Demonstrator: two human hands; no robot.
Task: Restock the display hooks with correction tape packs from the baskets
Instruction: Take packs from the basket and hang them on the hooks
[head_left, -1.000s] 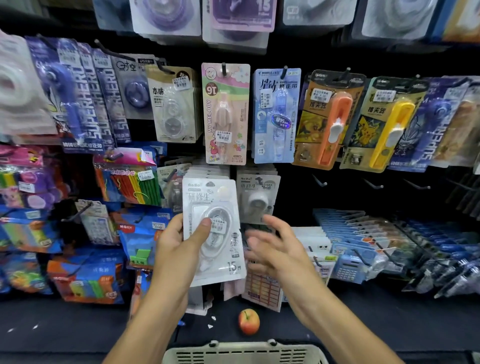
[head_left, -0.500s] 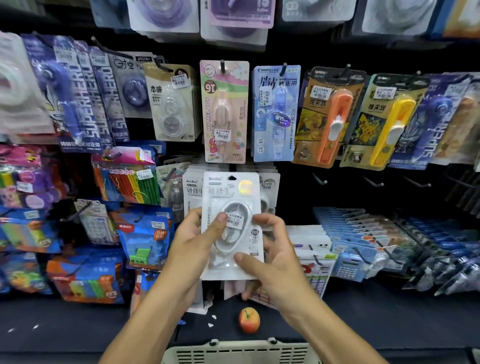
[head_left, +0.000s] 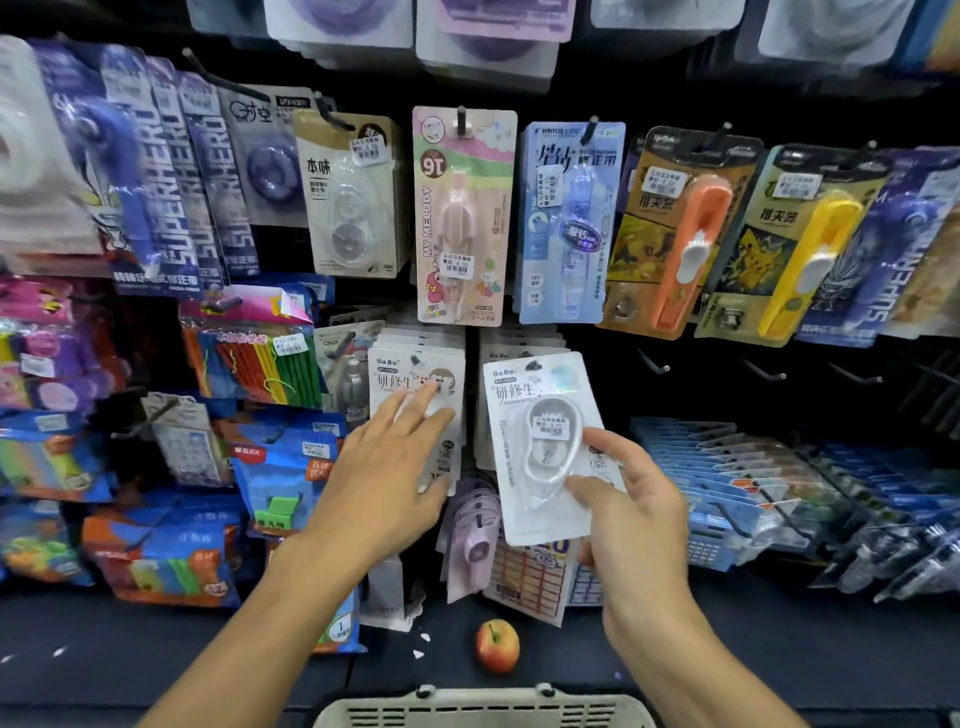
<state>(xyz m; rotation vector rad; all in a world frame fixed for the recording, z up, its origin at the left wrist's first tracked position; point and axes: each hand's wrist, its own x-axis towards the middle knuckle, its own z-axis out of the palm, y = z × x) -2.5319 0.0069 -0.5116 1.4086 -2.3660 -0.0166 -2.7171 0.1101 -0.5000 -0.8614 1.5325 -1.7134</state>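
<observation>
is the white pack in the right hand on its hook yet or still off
Cannot tell: the white pack is pinched by the right hand, its hang hole at the stack's hook.

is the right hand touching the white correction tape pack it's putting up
Touching. The head view shows the right hand pinching the white correction tape pack, thumb on its clear blister and fingers along its right edge.

White correction tape pack (head_left: 545, 447): matt card backing, clear glossy plastic blister, small iridescent foil sticker at top. Hanging stack of packs (head_left: 415, 374), left of it: same matt card. Far hooks (head_left: 655, 364): dark metal. Near basket (head_left: 483, 709): beige matt plastic, slotted. Apple (head_left: 497, 644): smooth, glossy.
</observation>
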